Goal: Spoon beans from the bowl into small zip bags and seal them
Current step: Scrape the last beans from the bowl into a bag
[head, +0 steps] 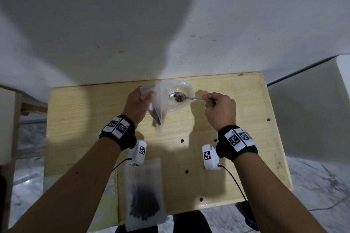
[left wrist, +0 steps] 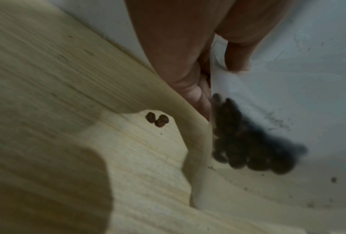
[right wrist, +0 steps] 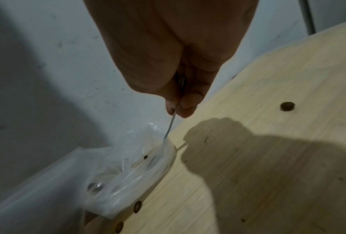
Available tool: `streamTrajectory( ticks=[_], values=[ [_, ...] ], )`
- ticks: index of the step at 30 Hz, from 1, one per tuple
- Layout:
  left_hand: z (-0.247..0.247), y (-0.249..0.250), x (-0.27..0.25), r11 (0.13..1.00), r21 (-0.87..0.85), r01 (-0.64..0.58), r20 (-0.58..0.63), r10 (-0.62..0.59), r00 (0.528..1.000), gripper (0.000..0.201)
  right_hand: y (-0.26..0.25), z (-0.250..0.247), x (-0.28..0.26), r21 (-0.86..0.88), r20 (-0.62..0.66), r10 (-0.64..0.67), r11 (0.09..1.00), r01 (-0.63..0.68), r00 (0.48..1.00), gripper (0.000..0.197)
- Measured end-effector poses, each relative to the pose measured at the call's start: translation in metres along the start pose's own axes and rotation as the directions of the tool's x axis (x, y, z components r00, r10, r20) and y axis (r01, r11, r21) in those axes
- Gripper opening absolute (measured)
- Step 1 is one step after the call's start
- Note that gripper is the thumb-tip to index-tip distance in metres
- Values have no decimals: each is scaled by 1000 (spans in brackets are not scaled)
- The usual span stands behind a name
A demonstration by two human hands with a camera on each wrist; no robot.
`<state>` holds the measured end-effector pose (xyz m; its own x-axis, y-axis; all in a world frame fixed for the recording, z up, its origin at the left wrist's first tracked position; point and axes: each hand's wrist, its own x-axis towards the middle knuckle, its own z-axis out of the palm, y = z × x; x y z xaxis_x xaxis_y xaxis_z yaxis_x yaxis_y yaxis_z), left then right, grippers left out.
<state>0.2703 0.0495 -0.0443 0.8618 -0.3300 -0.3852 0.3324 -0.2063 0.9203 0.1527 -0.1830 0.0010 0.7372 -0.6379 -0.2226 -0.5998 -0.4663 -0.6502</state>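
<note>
A clear bowl (head: 178, 107) stands at the far middle of the wooden table (head: 236, 147). My right hand (head: 206, 98) pinches the handle of a metal spoon (head: 177, 97), whose bowl carries several brown beans just above the clear bowl. In the right wrist view my right hand (right wrist: 178, 107) grips the thin spoon handle (right wrist: 171, 126) over the bowl's rim (right wrist: 164, 159). My left hand (head: 146, 94) holds a small zip bag (head: 158, 117) by its top, just left of the spoon. Beans (left wrist: 248, 142) lie dark in the bag's bottom below my left hand (left wrist: 218, 71).
A second bag with beans (head: 144, 195) lies at the table's near edge. Loose beans (left wrist: 157, 119) sit on the wood left of the held bag. A white wall rises right behind the table. Small dark holes dot the tabletop.
</note>
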Motion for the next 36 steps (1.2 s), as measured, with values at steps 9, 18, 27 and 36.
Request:
streamTrajectory(
  ticks=[9,18,27,36],
  values=[
    [-5,-8,3,999,-12,34,5,-34,999,47,-18,4,-3,-160,-27,-127,980,121,992,26],
    [-6,-14,8,998,12,56,14,-56,998,53,-22,14,-4,-183,14,-186,965,185,982,25],
    [-1,-10,10,997,-31,65,73,-62,995,29,-16,23,5,-62,56,-123,990,126,991,24],
    [-6,-22,11,984,-150,94,76,-83,994,30,11,35,5,310,174,190,921,-237,966,30]
  ],
)
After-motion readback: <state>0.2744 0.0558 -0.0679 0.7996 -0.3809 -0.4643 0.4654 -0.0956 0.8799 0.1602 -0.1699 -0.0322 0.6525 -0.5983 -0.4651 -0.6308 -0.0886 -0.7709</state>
